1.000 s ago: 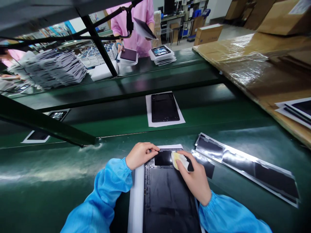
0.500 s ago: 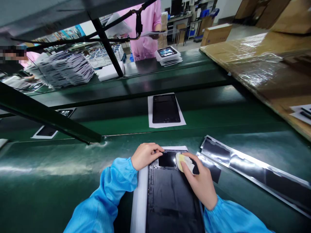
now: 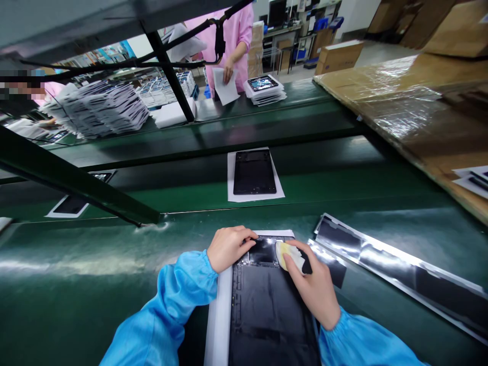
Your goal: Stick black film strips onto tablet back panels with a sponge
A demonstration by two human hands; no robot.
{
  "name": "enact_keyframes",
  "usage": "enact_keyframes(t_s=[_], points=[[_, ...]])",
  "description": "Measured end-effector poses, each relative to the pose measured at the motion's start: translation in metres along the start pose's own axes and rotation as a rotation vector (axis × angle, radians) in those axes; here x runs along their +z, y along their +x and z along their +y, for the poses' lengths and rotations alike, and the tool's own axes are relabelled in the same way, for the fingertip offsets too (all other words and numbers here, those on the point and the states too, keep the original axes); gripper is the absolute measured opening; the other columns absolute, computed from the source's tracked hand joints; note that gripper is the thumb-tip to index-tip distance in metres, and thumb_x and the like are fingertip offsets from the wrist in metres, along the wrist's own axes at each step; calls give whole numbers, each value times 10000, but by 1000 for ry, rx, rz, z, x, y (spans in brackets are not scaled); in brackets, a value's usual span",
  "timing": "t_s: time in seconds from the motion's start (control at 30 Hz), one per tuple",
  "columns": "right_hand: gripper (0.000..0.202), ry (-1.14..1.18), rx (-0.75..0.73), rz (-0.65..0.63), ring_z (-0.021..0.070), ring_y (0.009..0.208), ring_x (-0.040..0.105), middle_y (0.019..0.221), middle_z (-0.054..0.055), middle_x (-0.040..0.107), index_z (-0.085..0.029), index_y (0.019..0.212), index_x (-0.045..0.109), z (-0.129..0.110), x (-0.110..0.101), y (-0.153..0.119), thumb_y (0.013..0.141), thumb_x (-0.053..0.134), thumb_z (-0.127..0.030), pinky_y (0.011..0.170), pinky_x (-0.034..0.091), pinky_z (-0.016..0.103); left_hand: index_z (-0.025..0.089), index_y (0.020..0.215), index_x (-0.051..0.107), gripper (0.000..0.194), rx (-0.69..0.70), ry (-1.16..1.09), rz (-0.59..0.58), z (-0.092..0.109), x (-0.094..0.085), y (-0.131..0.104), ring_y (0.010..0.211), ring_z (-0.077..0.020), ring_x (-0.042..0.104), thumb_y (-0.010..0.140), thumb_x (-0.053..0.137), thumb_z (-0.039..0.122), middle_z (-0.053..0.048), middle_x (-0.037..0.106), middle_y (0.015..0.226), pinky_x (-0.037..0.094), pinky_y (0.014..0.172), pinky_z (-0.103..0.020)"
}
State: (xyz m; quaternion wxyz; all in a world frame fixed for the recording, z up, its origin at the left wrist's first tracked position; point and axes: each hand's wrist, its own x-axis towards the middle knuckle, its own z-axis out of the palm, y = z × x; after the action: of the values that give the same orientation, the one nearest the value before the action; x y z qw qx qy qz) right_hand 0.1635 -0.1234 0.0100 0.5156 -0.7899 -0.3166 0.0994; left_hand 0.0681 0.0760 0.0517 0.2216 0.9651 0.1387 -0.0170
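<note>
A glossy black rectangular patch (image 3: 264, 252) lies across the far end of a flat black tablet body (image 3: 272, 305), its long axis running from nine to three o'clock. The tablet body's long axis runs roughly from six to twelve, far end pointing at twelve, on a white sheet (image 3: 217, 330). The left hand (image 3: 231, 249) is nearer the patch, its fingertips at the upper-left corner; the patch lies toward three from it. Thumb and forefinger sit close together, and I cannot tell whether they pinch anything. From the right hand (image 3: 316, 284), the patch lies toward ten; thumb and fingers are clamped on a crumpled white-and-yellow wad (image 3: 292, 256) at the patch's right end. Toward three, a long black strip with silver edges (image 3: 400, 272) slants from ten to four on the shiny green bench (image 3: 114, 274).
</note>
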Motion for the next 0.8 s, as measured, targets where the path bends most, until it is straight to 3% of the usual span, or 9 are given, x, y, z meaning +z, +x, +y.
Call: enact_keyframes(t_s=[0.13,0.3,0.47,0.53,0.67,0.8], points=[[233,0,-10,-1,225,806,680,987,46,693,-216,1050,596,0,0,0,907,498,-371,544,515,235,267,1082,658,175,56,158,2,4,1,-3,774,-136,630,915,619,233,30,672,923,462,640,-209],[240,-14,-12,-2,220,763,680,979,44,694,-215,1052,596,1,0,0,907,494,-376,548,511,247,216,1291,516,400,220,474,78,12,4,-6,828,-192,598,916,637,287,-16,634,872,481,627,-253],[240,9,-11,-10,195,714,679,973,25,698,-216,1063,584,1,2,-1,918,490,-382,580,513,244,153,1328,474,617,121,598,222,13,0,-10,784,-210,569,831,729,414,-38,595,865,465,586,-282],[239,21,-9,-10,196,733,680,959,21,699,-216,1062,582,0,2,-1,920,485,-383,581,510,242,159,1275,517,515,165,576,237,10,0,-14,804,-204,561,854,708,386,-45,606,918,470,623,-290],[236,23,2,-5,181,656,664,898,0,698,-222,1057,578,0,2,-1,914,486,-385,579,497,247,166,1153,591,213,423,486,220,-2,10,-26,906,-198,556,982,516,268,-51,637,1080,470,731,-318],[257,22,29,-15,187,619,653,856,4,697,-216,1051,577,-1,3,-1,902,480,-402,566,487,259,167,1193,591,276,375,406,259,-11,21,-35,991,-209,546,1025,398,270,-64,629,1181,468,777,-335]])
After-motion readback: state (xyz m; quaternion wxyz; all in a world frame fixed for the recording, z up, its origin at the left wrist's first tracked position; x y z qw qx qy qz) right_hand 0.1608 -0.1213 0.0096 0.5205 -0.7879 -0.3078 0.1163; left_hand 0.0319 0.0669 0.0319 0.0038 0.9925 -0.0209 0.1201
